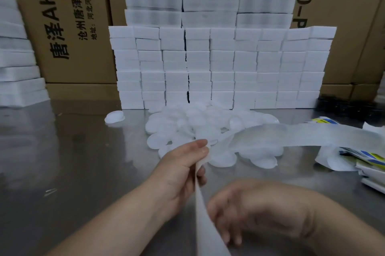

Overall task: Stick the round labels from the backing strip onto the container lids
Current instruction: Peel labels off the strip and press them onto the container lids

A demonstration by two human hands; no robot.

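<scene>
A long white backing strip (291,137) runs from the right side of the table to my left hand (183,168), which pinches it between thumb and fingers, then drops toward the bottom edge. My right hand (250,212) is blurred, low beside the hanging part of the strip, fingers curled downward; whether it holds the strip I cannot tell. A heap of white round container lids (187,126) lies on the metal table behind my left hand. One lid (114,117) lies apart at the left.
Stacked white foam blocks (218,68) form a wall behind the lids, with brown cardboard boxes (73,26) behind them. More white stacks (16,57) stand at the far left. Printed label sheets (364,157) and loose paper lie at the right edge.
</scene>
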